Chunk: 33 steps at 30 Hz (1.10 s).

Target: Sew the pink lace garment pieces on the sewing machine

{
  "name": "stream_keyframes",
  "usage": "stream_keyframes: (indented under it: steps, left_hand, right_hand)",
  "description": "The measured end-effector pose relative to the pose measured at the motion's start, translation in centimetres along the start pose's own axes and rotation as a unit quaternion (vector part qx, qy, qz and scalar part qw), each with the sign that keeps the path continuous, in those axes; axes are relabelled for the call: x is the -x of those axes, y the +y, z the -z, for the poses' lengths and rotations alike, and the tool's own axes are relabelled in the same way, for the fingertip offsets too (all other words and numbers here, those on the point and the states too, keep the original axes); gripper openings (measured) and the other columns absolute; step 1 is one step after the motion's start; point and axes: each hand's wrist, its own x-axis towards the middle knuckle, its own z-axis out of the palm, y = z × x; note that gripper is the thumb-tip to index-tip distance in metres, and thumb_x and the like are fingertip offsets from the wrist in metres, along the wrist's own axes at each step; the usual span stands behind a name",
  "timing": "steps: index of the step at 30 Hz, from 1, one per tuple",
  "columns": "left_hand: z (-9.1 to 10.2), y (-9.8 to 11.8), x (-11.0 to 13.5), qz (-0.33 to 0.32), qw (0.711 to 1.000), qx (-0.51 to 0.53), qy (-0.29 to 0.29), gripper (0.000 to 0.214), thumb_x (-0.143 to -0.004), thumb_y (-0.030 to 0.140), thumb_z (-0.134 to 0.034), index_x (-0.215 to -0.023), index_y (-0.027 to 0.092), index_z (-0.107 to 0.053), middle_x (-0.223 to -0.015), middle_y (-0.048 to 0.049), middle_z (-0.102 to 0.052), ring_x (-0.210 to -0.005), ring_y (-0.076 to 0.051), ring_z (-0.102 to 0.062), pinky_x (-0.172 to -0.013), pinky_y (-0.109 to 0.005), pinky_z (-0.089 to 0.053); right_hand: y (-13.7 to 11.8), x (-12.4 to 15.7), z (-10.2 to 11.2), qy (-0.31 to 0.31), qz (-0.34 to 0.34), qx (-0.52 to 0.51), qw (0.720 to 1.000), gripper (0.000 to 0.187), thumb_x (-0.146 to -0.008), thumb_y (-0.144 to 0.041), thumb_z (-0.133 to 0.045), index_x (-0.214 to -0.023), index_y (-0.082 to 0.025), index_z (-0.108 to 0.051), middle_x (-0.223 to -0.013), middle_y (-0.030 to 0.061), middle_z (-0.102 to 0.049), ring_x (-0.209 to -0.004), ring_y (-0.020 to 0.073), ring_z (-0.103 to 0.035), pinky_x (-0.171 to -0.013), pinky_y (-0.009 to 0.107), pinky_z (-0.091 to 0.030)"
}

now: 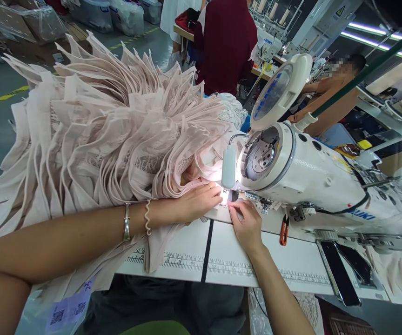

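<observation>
My left hand [201, 203] is closed on the edge of a pale pink fabric piece [206, 160], its fingertips just left of the needle area of a white sewing machine [291, 163]. Thumb and forefinger of my right hand [247, 224] pinch together just right of the presser foot; what lies between them is too small and washed out by the lamp. A large pile of pale pink lace-and-mesh garment pieces [117, 135] covers the left side and reaches up to the needle. A small lamp [229, 167] hangs before the machine head.
Orange thread snips [284, 230] and a phone [339, 274] lie right of my right hand. A printed ruler [229, 266] runs along the table's front edge. A labelled bag [70, 307] hangs lower left. Co-workers [227, 44] work beyond the machine.
</observation>
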Motion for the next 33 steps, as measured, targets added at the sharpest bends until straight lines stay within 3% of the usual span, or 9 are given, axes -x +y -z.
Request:
stream_keyframes:
  steps: [6, 12, 16, 21, 24, 30, 33]
  left_hand:
    - [0.2, 0.3, -0.1, 0.028, 0.997, -0.053, -0.055, 0.051, -0.068, -0.007, -0.062, -0.115, 0.012, -0.055, -0.099, -0.0088, -0.06, -0.093, -0.024, -0.051, -0.073, -0.032, -0.037]
    - [-1.0, -0.2, 0.0, 0.039, 0.999, -0.03, 0.003, 0.037, -0.079, 0.001, -0.059, -0.112, 0.017, -0.057, -0.1, -0.0073, -0.056, -0.088, -0.021, -0.049, -0.073, -0.032, -0.034]
    - [-1.2, -0.5, 0.1, 0.014, 1.0, 0.01, 0.021, 0.028, -0.081, 0.004, -0.064, -0.105, 0.018, -0.062, -0.099, -0.0052, -0.056, -0.088, -0.02, -0.048, -0.071, -0.029, -0.034]
    - [-0.2, -0.5, 0.2, -0.032, 0.999, 0.008, 0.013, 0.033, -0.084, -0.001, -0.059, -0.108, 0.019, -0.067, -0.095, -0.0036, -0.06, -0.08, -0.017, -0.049, -0.067, -0.029, -0.034]
    - [0.1, -0.3, 0.1, -0.054, 0.998, -0.015, 0.025, 0.03, -0.087, 0.0, -0.056, -0.108, 0.017, -0.068, -0.094, -0.0046, -0.062, -0.077, -0.017, -0.05, -0.066, -0.031, -0.034]
    - [-0.1, -0.1, -0.1, -0.078, 0.995, -0.013, 0.059, 0.017, -0.093, 0.004, -0.053, -0.096, 0.014, -0.067, -0.09, -0.0047, -0.062, -0.072, -0.017, -0.048, -0.061, -0.032, -0.032]
    - [-0.2, 0.0, -0.2, -0.084, 0.995, -0.004, 0.062, 0.016, -0.094, 0.006, -0.053, -0.09, 0.015, -0.066, -0.09, -0.0047, -0.062, -0.071, -0.017, -0.048, -0.061, -0.032, -0.033]
  right_hand:
    - [0.1, 0.1, 0.1, -0.013, -0.048, -0.018, 0.999, 0.015, -0.096, -0.025, -0.054, -0.093, -0.025, -0.068, -0.087, 0.0017, -0.073, -0.084, 0.019, -0.065, -0.079, 0.033, -0.051]
    - [0.1, 0.1, 0.2, -0.015, -0.067, -0.034, 0.997, 0.014, -0.095, -0.026, -0.054, -0.095, -0.025, -0.068, -0.092, 0.0018, -0.074, -0.086, 0.0194, -0.067, -0.081, 0.034, -0.052]
    - [0.1, -0.1, 0.2, -0.012, -0.023, -0.011, 1.0, 0.012, -0.095, -0.023, -0.055, -0.095, -0.025, -0.067, -0.089, 0.0013, -0.073, -0.085, 0.0188, -0.067, -0.08, 0.033, -0.051]
    - [-0.1, -0.2, 0.2, 0.004, 0.114, 0.079, 0.99, 0.013, -0.096, -0.015, -0.056, -0.093, -0.023, -0.067, -0.084, 0.0015, -0.073, -0.084, 0.0185, -0.065, -0.08, 0.033, -0.047]
    - [-0.5, -0.1, 0.1, 0.005, 0.156, 0.117, 0.981, 0.011, -0.095, -0.013, -0.058, -0.094, -0.022, -0.065, -0.082, 0.0019, -0.072, -0.081, 0.0182, -0.063, -0.08, 0.033, -0.046]
    - [-1.3, -0.2, -0.8, 0.014, 0.133, 0.158, 0.978, 0.019, -0.096, -0.012, -0.051, -0.082, -0.023, -0.058, -0.067, -0.0002, -0.057, -0.072, 0.0185, -0.055, -0.075, 0.032, -0.046]
    - [-1.5, -0.3, -1.3, 0.034, 0.097, 0.13, 0.986, 0.023, -0.093, -0.01, -0.05, -0.075, -0.025, -0.053, -0.064, -0.0013, -0.053, -0.07, 0.0185, -0.052, -0.072, 0.031, -0.046]
